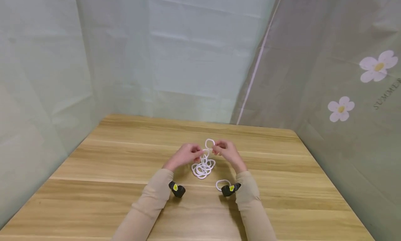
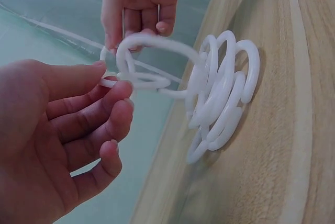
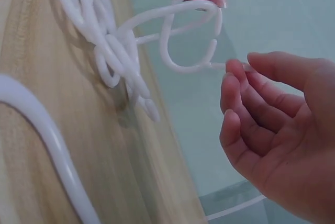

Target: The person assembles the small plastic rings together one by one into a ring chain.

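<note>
White plastic chain links hang together between the two hands, and the lower ones lie in a pile (image 1: pixel 200 175) on the wooden table. My left hand (image 1: pixel 187 153) pinches one raised link (image 2: pixel 157 42) between thumb and index finger, its other fingers loosely bent. On the other side, my right hand (image 1: pixel 228 152) pinches the topmost link (image 1: pixel 210 139) at its edge with thumb and index fingertip. A small gap shows in the side of one link (image 3: pixel 166 41) in the right wrist view. Fingertips partly hide where the links join.
One separate white link (image 1: pixel 219 181) lies on the table (image 1: pixel 125 199) near the right wrist. Both wrists carry small black cameras (image 1: pixel 178 191). Pale curtains (image 1: pixel 194 60) surround the table's back and sides; the right one has printed flowers (image 1: pixel 341 109).
</note>
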{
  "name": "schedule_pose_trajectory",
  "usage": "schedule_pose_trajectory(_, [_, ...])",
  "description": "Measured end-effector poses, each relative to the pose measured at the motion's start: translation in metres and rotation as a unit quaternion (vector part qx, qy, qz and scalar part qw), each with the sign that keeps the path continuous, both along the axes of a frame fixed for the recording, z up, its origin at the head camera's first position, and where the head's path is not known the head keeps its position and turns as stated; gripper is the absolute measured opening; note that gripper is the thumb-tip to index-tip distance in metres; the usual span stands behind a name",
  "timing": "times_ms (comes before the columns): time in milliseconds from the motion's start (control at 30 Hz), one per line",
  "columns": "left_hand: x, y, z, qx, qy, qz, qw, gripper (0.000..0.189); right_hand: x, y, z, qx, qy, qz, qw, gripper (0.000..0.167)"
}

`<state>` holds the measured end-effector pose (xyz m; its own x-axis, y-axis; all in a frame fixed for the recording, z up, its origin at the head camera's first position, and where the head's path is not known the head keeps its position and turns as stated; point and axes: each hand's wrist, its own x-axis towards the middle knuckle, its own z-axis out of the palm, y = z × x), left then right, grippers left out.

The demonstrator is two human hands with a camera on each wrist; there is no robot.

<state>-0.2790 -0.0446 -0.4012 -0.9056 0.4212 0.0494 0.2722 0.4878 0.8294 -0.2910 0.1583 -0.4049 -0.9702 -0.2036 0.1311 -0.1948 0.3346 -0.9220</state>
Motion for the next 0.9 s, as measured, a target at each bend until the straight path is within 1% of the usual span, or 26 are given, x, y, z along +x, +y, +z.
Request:
schedule_pose_trajectory(167, [-0.0001,0.0003,0.0,0.002,0.015,0.013,0.9998,0.02,-0.0012,0.0032,0.0005,-0.004,-0.01,0.026,0.9996,0.016])
schedule_pose_trajectory(433, [-0.001,0.0001,0.0021,-0.006,0.027,0.004,0.9996,0.019,-0.0006,0.0049,0.0032,-0.003,-0.001,0.054,0.9986,0.022])
schedule_pose_trajectory(633, [-0.0018,-0.0002,-0.0002,-0.011,0.03,0.0,0.9995,0.018,0.0012,0.0054,0.0033,-0.001,-0.004,0.075,0.9971,0.019])
schedule_pose_trajectory(767, [-0.0023,-0.0003,-0.0005,-0.01,0.031,0.002,0.9995,0.019,0.0012,0.0061,0.0043,0.011,0.001,0.096,0.9953,0.021])
schedule_pose_trajectory(900, [-0.003,0.0007,0.0024,-0.001,0.036,0.008,0.9993,0.017,0.0002,0.0071,0.0065,0.034,-0.002,0.114,0.9929,0.022])
